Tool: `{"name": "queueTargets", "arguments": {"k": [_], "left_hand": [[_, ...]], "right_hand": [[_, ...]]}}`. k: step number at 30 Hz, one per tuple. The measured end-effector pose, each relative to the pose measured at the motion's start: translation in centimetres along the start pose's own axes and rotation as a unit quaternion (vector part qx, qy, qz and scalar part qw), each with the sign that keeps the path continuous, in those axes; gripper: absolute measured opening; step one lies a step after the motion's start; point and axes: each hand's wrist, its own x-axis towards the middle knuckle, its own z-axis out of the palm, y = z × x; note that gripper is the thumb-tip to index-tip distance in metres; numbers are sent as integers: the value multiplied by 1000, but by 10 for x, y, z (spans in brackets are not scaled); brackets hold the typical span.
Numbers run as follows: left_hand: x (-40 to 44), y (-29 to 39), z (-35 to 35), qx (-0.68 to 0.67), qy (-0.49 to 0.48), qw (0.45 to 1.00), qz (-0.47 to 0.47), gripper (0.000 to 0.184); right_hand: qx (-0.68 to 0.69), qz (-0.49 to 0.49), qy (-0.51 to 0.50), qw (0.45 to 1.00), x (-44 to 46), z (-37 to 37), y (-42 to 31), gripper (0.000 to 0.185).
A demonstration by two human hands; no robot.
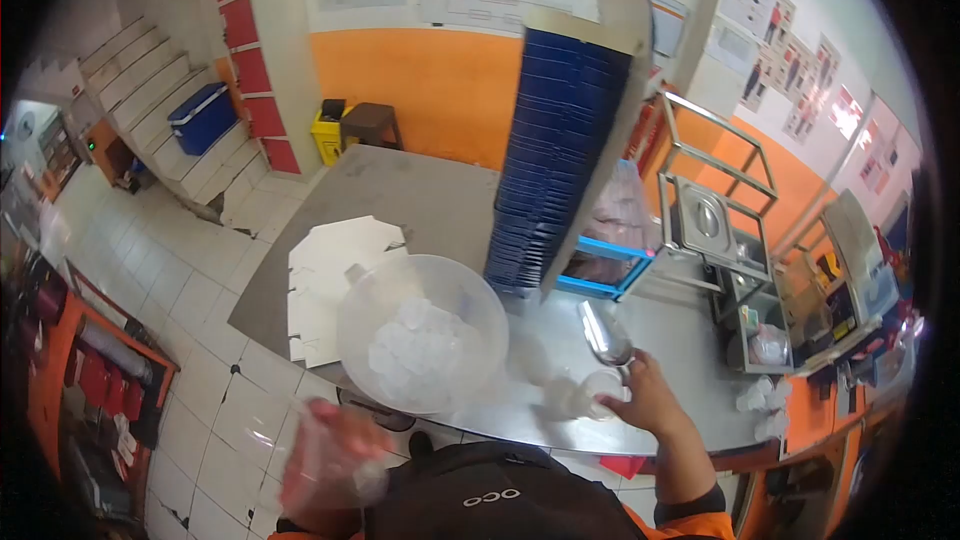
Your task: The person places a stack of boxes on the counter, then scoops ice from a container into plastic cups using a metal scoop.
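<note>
My right hand [655, 398] is at the front edge of the steel table, its thumb and fingers around a small white round cup [603, 387]. A shiny metal scoop [604, 333] lies just beyond it, its near end close to my fingers. My left hand [330, 455] is low in front of the table, smeared by motion, with clear plastic over or around it. Its fingers cannot be made out. Between my hands, a large translucent tub [490, 310] holds a heap of white pieces [420, 345], too blurred to name.
A flat white cardboard piece [315, 290] lies partly under the tub. Behind stands a tall stack of dark blue folded boxes [560, 130], beside a blue crate [600, 270] with bags. To the right are a metal rack [715, 150] and several white cups [765, 395].
</note>
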Motion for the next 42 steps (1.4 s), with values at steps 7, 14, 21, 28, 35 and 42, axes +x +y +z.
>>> {"name": "queueTargets", "arguments": {"k": [7,14,21,28,35,42], "left_hand": [[54,23,-40,185,207,951,138,99],[83,-1,-62,267,279,921,51,92],[77,-1,-62,281,280,917,-34,90],[79,0,-57,271,286,918,-43,90],[77,0,-59,322,272,904,-68,89],[78,-3,-57,325,269,905,-55,88]], "right_hand": [[-151,-208,15,966,66,-83,-146,24],[-405,-316,-264,816,146,17,-219,16],[-348,-292,-378,807,177,53,-204,18],[-333,-343,-378,793,186,65,-194,16],[-334,-413,-445,722,190,54,-203,17],[-270,-493,-421,711,196,43,-198,15]]}}
